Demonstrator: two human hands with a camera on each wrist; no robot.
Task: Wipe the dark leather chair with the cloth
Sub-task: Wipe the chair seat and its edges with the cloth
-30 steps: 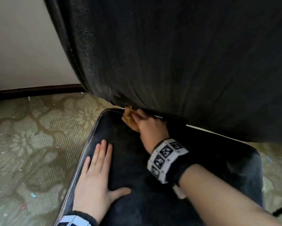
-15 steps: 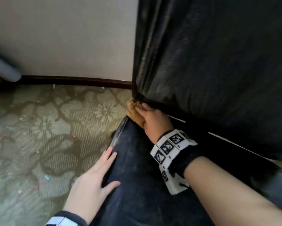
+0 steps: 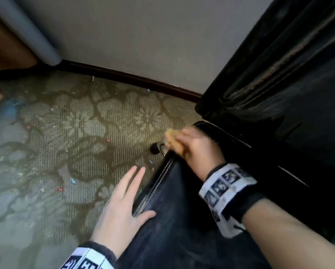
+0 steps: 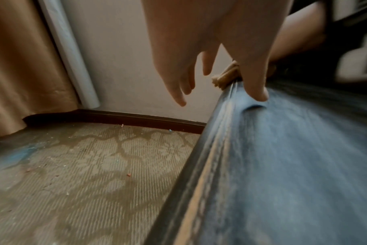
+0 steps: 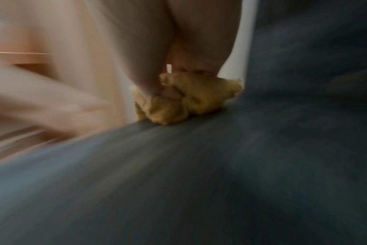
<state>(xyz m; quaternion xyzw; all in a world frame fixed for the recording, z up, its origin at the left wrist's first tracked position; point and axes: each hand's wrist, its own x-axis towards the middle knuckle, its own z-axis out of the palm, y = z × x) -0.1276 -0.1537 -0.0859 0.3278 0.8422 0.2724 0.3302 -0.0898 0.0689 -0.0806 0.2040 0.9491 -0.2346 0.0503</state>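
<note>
The dark leather chair seat [image 3: 174,226] fills the lower right of the head view, and its backrest [image 3: 290,70] rises at the upper right. My right hand [image 3: 197,146] grips a bunched tan cloth [image 3: 172,140] and presses it on the seat's far left corner, at the piped edge. In the right wrist view the cloth [image 5: 191,97] sits crumpled under my fingers on the leather [image 5: 220,174]. My left hand [image 3: 122,202] lies with straight fingers over the seat's left edge, thumb on the leather. In the left wrist view its thumb [image 4: 256,89] dents the seat [image 4: 293,157].
Patterned carpet [image 3: 65,152] with small bits of litter spreads to the left of the chair. A dark skirting board [image 3: 127,78] runs along a pale wall. A brown curtain [image 4: 21,66] and a pale grey tube [image 4: 71,54] hang at the far left. A chair foot [image 3: 156,148] shows below the corner.
My right hand has drawn the cloth from the crease under the backrest out to the seat's left corner. My left hand has slid from the seat top to its left edge. The view swung left.
</note>
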